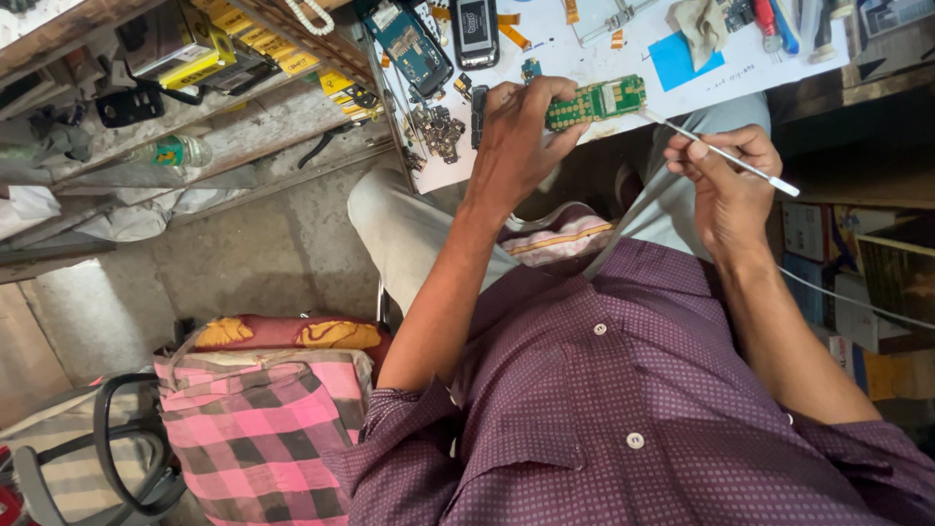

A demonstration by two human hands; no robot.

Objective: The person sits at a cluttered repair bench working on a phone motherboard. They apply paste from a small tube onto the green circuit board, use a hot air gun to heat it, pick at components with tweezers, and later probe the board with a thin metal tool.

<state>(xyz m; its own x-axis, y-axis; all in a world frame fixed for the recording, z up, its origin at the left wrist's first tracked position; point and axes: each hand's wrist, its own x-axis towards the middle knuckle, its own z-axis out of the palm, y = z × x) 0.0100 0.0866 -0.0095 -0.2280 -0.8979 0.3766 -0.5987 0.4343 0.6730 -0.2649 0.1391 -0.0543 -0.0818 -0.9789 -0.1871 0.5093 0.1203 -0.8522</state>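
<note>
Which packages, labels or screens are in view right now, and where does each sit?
Yellow box: left shelf, rectangular, yellow and black.
Yellow packs: row along the shelf edge, yellow with dark print.
Black phone: top of the white worktop, dark screen, silver frame.
Blue paper square: on the worktop, above the green circuit board in the left hand.
Boxes: stacked far right, beside the right hand; details unclear.

Circuit board [596, 100] in left hand [516, 136], thin tool [721, 153] in right hand [726, 180] beside it, both before the worktable [643, 44].

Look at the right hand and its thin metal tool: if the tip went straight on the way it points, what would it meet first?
Probably the green circuit board in the left hand; the right hand's tool tip already looks at its edge, though depth is unclear.
</note>
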